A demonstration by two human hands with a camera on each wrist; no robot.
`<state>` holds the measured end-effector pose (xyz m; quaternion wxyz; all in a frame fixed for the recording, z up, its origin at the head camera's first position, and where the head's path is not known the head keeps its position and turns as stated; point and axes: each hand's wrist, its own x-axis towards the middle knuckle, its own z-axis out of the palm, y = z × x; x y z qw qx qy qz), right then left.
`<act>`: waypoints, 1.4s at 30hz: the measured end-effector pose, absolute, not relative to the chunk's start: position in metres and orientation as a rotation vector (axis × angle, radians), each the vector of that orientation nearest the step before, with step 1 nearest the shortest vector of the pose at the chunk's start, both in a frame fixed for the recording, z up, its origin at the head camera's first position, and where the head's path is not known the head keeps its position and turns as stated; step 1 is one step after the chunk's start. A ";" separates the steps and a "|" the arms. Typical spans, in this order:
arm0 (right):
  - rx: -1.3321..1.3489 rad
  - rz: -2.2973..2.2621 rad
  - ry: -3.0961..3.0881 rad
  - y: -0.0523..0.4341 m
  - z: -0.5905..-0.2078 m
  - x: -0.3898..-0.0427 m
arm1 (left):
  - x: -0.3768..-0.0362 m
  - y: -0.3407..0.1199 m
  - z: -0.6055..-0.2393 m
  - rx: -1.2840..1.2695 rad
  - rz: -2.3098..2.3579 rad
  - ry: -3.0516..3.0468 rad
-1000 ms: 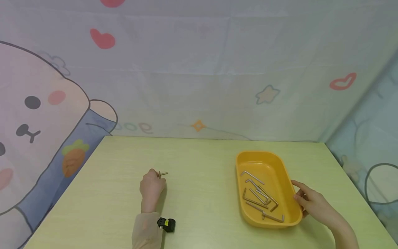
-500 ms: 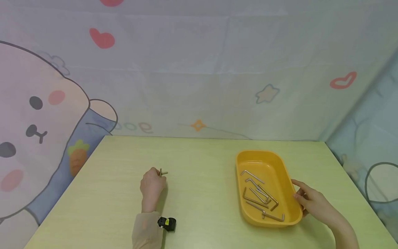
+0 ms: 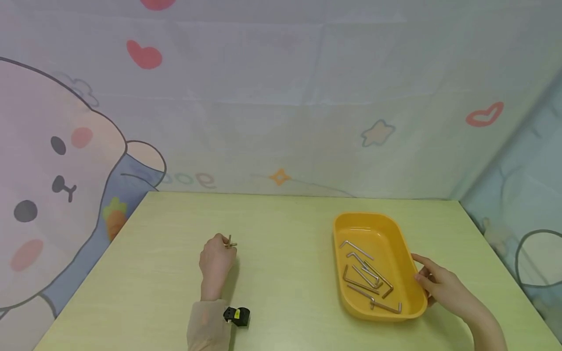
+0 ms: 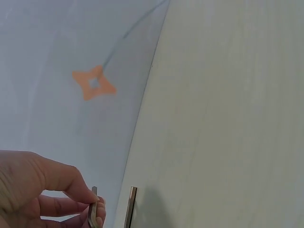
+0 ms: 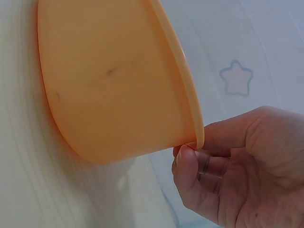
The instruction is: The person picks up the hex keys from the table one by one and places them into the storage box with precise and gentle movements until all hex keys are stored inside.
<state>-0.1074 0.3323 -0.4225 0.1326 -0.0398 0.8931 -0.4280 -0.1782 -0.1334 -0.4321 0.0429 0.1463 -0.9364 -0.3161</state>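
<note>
My left hand (image 3: 216, 262) rests on the yellow-green table (image 3: 281, 219) left of centre and pinches a small metal hex key (image 3: 230, 242) between thumb and fingertips. In the left wrist view the fingertips (image 4: 92, 205) grip one leg of the hex key (image 4: 129, 205) just above the table. My right hand (image 3: 432, 282) holds the right rim of an orange tray (image 3: 377, 222); thumb and fingers (image 5: 192, 164) pinch the tray's rim (image 5: 187, 90). Several L-shaped hex keys (image 3: 366, 278) lie inside the tray.
A cartoon-printed cloth backdrop (image 3: 281, 97) rises behind the table's far edge and wraps both sides. A small black device (image 3: 237, 316) is strapped at my left wrist. Bare table surface lies between the two hands.
The hex key in my left hand has turned slightly, its free end pointing less to the right. The right hand and tray have stayed put.
</note>
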 end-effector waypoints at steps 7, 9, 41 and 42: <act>-0.101 -1.237 2.603 0.337 -0.424 -0.105 | -0.180 -0.117 -0.432 0.358 -1.007 -2.823; -0.094 -1.240 2.604 0.339 -0.425 -0.105 | -0.180 -0.111 -0.431 0.321 -0.992 -2.812; -0.111 -1.277 2.599 0.334 -0.428 -0.106 | -0.163 -0.054 -0.401 -0.027 -0.931 -2.766; -0.112 -1.276 2.600 0.334 -0.428 -0.106 | -0.163 -0.052 -0.401 -0.040 -0.928 -2.766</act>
